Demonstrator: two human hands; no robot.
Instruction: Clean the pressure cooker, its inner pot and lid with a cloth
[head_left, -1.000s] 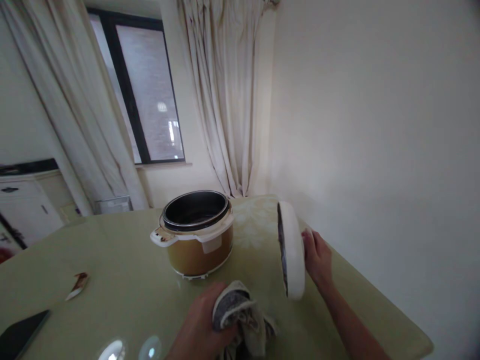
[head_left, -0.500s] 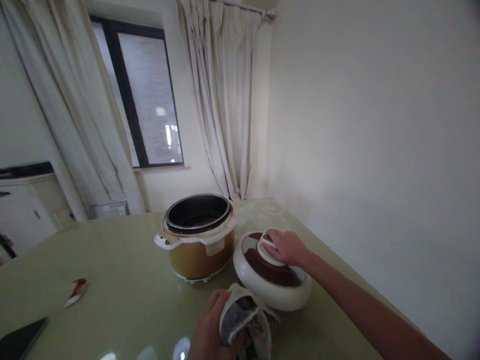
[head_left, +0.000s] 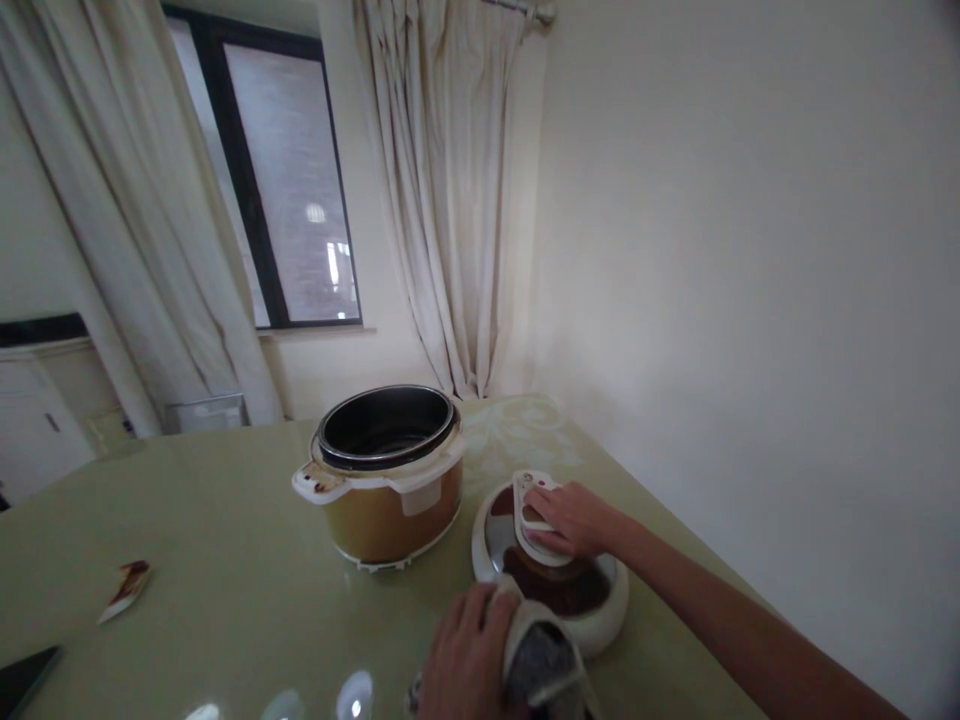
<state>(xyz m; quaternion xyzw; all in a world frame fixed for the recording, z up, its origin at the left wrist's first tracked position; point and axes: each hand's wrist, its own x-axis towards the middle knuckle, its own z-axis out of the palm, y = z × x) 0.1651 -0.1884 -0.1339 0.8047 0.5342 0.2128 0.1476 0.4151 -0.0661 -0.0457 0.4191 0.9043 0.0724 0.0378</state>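
Observation:
A brown and white cooker pot [head_left: 386, 480] stands open on the pale green table [head_left: 225, 580], its dark inner bowl showing. To its right its round white lid [head_left: 551, 575] lies flat, brown top up. My right hand [head_left: 570, 518] grips the lid's white handle. My left hand [head_left: 469, 665] is closed on a crumpled grey cloth [head_left: 544, 665], which presses against the lid's near rim.
A small torn wrapper [head_left: 124, 590] lies at the table's left, and a dark flat object [head_left: 26, 675] sits at the lower left corner. Curtains [head_left: 450, 190] and a window [head_left: 289, 180] stand behind the table. A bare wall runs along the right.
The lid went from standing on edge to lying flat on the table. My right hand shifted onto its handle. My left hand brought the cloth up against the lid's rim.

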